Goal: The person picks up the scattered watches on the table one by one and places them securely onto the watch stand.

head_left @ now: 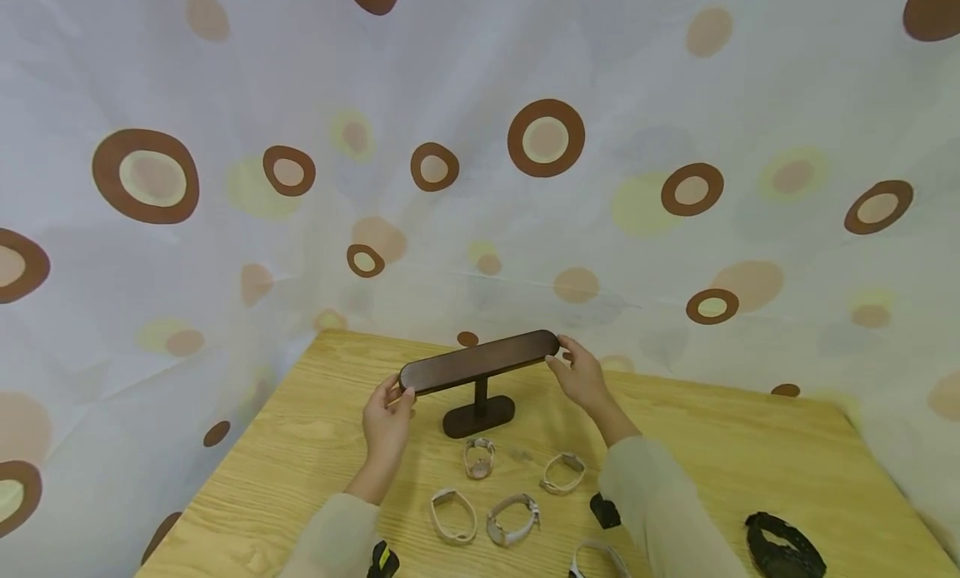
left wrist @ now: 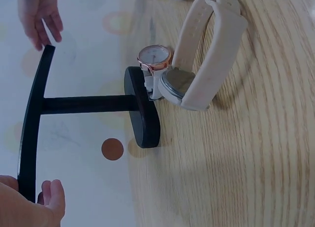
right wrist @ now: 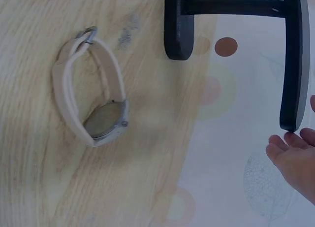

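A dark brown T-shaped watch display stand [head_left: 480, 363] is upright near the table's back edge, its long bar tilted up to the right in the head view. My left hand [head_left: 387, 424] holds the bar's left end, thumb in front and fingers behind. At the opposite end, my right hand [head_left: 583, 380] has its fingertips right at the bar's tip, as the right wrist view also shows. Just in front of the base [left wrist: 142, 109] is a rose-gold-rimmed watch [left wrist: 154, 57]. A pale-strapped watch [right wrist: 93, 96] lies on its side below my right hand.
On the wooden table [head_left: 285, 445] stand more looped watches: one cream-strapped [head_left: 453, 518], one white-strapped [head_left: 513, 520], another at the front edge [head_left: 600, 553]. A black strap [head_left: 783, 549] lies at the right. A dotted curtain [head_left: 480, 228] hangs behind the table.
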Demonstrator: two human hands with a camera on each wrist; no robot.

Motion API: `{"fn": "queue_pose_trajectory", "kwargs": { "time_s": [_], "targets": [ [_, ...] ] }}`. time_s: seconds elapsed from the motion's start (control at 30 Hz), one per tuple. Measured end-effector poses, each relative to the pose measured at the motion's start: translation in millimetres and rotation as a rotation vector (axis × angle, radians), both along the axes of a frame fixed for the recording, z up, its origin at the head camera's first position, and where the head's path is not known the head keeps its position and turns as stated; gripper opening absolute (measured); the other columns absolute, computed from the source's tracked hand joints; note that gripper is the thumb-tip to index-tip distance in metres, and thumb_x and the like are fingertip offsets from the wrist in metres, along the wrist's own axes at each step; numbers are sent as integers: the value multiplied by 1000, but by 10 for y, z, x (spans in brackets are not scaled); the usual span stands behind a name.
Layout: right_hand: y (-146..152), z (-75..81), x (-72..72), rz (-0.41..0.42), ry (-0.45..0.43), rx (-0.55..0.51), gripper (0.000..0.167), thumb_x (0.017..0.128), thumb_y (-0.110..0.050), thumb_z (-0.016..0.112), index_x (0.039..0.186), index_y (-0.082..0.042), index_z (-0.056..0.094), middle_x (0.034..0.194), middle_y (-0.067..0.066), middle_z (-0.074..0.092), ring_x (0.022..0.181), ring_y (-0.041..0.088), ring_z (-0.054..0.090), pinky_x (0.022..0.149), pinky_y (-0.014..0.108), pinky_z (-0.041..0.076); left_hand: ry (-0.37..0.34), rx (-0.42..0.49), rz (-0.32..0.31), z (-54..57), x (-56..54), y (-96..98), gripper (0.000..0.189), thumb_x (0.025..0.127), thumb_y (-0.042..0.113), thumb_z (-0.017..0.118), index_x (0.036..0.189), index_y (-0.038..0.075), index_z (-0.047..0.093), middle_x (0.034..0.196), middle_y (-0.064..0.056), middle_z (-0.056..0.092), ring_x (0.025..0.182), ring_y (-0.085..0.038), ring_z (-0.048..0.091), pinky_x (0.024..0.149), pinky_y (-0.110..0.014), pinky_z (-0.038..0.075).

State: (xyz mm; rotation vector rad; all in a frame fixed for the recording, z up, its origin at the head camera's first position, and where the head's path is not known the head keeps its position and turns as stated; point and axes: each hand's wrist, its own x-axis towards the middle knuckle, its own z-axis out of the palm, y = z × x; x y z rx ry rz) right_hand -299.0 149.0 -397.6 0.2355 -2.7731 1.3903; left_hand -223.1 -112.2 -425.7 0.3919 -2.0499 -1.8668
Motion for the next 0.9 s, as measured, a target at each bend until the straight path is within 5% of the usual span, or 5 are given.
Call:
{"fn": "queue_pose_trajectory", "kwargs": {
  "time_s": [0.2,0.47,0.73,0.9],
  "targets": [
    [-31,34,-30,2,-75,-35,57,98,-19,46,145,3,21,147,26,29,130,40,38,103,49,42,13,69,21,27,-19,23,38,91,0,55,126,-11,48,107,-26,57,78,-13,62,68,-17,57],
    [-74,48,-53,-102,-104,-173,52,96,-11,48,144,0,29,146,23,31,126,38,42,96,45,47,12,132,0,31,-31,-12,37,90,-1,55,125,-12,49,104,-22,57,70,-3,60,67,-13,55],
    [-83,18,-53,-165,-84,-155,49,94,-9,52,140,-1,37,140,22,41,118,36,50,71,27,49,7,141,-14,26,-48,-46,36,90,-1,56,124,-11,50,104,-20,58,72,-4,61,67,-12,55],
    [-107,-20,-48,-199,-48,-164,48,93,-6,53,138,1,40,136,23,45,115,35,51,83,35,53,7,112,-20,34,-70,-83,34,88,-2,58,121,-12,53,103,-21,58,70,0,58,67,-13,55]
  ]
}}
